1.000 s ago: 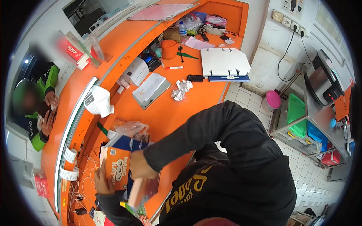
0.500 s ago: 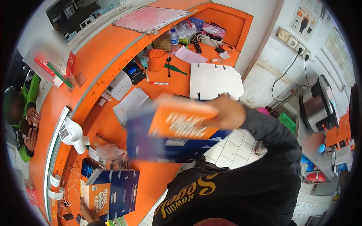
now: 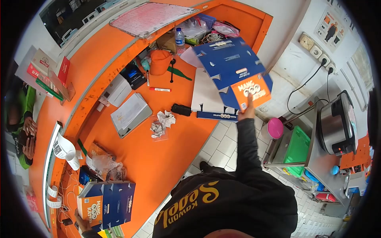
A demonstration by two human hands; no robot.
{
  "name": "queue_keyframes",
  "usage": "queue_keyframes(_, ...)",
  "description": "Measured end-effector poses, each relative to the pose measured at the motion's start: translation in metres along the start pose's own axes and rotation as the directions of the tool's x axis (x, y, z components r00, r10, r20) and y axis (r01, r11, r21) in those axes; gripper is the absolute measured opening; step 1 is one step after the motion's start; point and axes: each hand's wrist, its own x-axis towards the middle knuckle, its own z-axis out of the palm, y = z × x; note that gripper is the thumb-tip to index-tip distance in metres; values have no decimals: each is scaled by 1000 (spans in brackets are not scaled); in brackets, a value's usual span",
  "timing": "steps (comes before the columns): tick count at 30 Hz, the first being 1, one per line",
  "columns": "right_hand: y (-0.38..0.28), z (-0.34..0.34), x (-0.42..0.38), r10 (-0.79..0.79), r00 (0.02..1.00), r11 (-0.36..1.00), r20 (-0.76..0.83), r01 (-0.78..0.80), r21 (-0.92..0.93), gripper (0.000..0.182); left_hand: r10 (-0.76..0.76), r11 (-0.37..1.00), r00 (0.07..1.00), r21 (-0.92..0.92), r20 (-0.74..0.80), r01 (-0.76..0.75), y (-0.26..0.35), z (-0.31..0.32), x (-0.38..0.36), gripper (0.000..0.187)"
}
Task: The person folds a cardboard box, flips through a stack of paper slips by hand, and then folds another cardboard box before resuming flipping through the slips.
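My right hand [image 3: 247,112] grips the orange flap of a flat, unfolded cardboard box [image 3: 232,59], dark blue with "Mang Katsu" lettering. This box is held tilted at the far right of the orange counter. Under it lies a pile of flat boxes [image 3: 204,93], white side up, with a blue printed edge below; the held box partly covers the pile. At the lower left, my left hand [image 3: 82,223] is closed on the edge of a stack of blue and orange flat boxes [image 3: 117,204]. Some of its fingers are hidden behind the stack.
On the orange counter [image 3: 158,158] are crumpled paper [image 3: 162,123], a black object [image 3: 181,109], a notebook [image 3: 131,115], a red marker [image 3: 160,89] and a plastic bag [image 3: 107,164]. A person in green [image 3: 27,131] stands across the counter. A steel cooker [image 3: 337,123] is at right.
My right hand has carried a flat box from the counter's middle to the far right, over the white pile. My left hand stays at the lower-left stack. Crumpled paper has come into view.
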Motion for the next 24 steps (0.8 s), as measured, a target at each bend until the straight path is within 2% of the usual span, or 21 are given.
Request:
queue_keyframes(1,25,-8,-7,6,999,997,-44,-2,79,50,-1,1000,1000,1,-5,1,-3,-8,5,51)
queue_keyframes(3,62,-20,-20,54,984,997,-169,-43,68,49,71,990,994,112,85,-80,-8,-20,11,48)
queue_keyframes(4,79,-29,-22,32,980,999,-195,-25,40,50,69,990,994,113,81,-78,-6,-18,8,48)
queue_keyframes(5,95,-40,-22,11,975,1000,-221,-9,12,51,-10,998,1000,61,27,8,5,9,-11,47)
queue_keyframes(6,108,-48,-24,75,961,997,-268,-68,36,53,-89,996,996,3,-22,89,12,21,-22,46)
queue_keyframes(7,115,-49,-26,82,960,996,-266,-74,39,53,-85,996,996,3,-28,86,6,2,-6,46)
queue_keyframes(9,123,-49,-25,43,993,993,-108,-30,112,53,38,999,987,-13,158,-36,-16,-37,23,44)
queue_keyframes(10,124,-51,-22,148,974,986,-170,-132,106,54,99,992,978,60,185,-112,-16,-44,16,51)
queue_keyframes(11,130,-47,-17,83,968,993,-238,-59,107,53,92,992,979,63,181,-105,-17,-45,15,51)
queue_keyframes(13,129,-36,-13,143,968,969,-204,-95,230,60,219,931,907,202,361,-305,-20,-38,5,64)
queue_keyframes(14,128,-29,-13,150,969,969,-197,-104,225,60,361,628,754,454,549,-632,-19,-33,-9,56)
queue_keyframes(15,124,-17,-17,181,963,956,-199,-125,266,61,363,630,760,459,539,-626,-19,-30,-14,56)
queue_keyframes(17,125,1,-18,221,955,940,-199,-154,304,61,267,875,858,262,439,-406,-18,-26,-18,69)
queue_keyframes(18,126,6,-16,242,949,922,-202,-160,353,54,303,813,838,336,454,-476,-19,-24,-22,73)
queue_keyframes(19,126,14,-15,261,944,902,-205,-162,401,49,299,814,842,340,450,-471,-21,-29,-21,73)
queue_keyframes(20,127,22,-16,257,923,918,-287,-140,371,51,330,749,807,384,490,-540,-22,-35,-17,70)
queue_keyframes(21,133,22,-15,255,923,920,-289,-139,367,51,355,677,767,419,534,-605,-23,-37,-15,67)
queue_keyframes(24,168,-9,-1,212,950,944,-228,-138,301,57,391,714,794,392,465,-581,-28,-24,-27,72)
